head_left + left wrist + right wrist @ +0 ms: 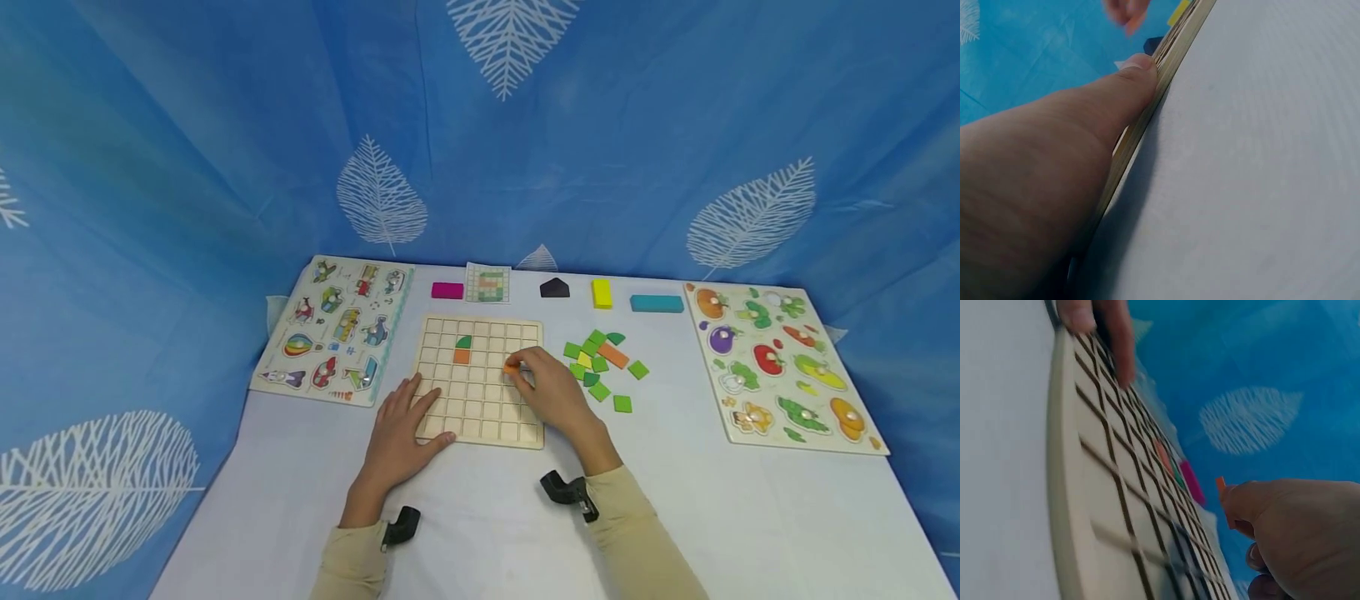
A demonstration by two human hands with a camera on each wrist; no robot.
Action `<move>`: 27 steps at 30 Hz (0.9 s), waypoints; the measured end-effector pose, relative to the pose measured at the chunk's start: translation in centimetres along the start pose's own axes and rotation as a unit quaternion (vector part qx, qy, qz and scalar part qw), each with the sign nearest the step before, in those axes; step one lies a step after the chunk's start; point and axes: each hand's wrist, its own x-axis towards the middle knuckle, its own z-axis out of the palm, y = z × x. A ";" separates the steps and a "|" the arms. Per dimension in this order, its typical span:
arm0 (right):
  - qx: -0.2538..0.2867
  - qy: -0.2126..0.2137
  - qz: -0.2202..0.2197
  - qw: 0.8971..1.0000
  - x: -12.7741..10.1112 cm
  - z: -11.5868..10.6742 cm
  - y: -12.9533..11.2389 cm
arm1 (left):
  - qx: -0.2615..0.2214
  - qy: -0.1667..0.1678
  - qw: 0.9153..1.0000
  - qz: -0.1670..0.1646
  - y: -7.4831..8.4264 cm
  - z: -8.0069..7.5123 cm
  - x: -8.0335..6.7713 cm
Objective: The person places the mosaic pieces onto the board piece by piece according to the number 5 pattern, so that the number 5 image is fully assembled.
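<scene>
A wooden grid board (480, 408) lies on the white table. Spread over its lower left corner, my left hand (401, 442) rests with thumb and fingers apart; the left wrist view shows the thumb (1129, 94) along the board's edge. Above the right part of the grid, my right hand (558, 392) pinches a small orange tile (511, 369), which the right wrist view shows raised off the board. Set in the grid's upper cells are a green rounded tile (463, 342) and, just below it, an orange square tile (462, 357).
Right of the board lie several green tiles (622, 404), a yellow one (584, 360) and an orange rectangle (612, 356). Behind are a pattern card (488, 295) and magenta (447, 290), black (555, 288), yellow (602, 293) and teal (656, 303) blocks. Picture puzzles (300, 387) (780, 442) flank them.
</scene>
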 end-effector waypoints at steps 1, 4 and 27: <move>0.004 -0.007 -0.011 1.000 0.5 0.6 -0.6 | 0.002 0.001 1.000 0.001 0.0 0.0 0.0; -0.001 -0.030 -0.036 0.999 1.6 2.3 -2.3 | 0.006 0.003 1.000 0.005 -0.1 0.0 0.1; -0.096 -0.015 -0.086 0.992 2.5 6.0 -4.4 | 0.005 0.001 1.000 0.012 -0.4 -0.1 -0.1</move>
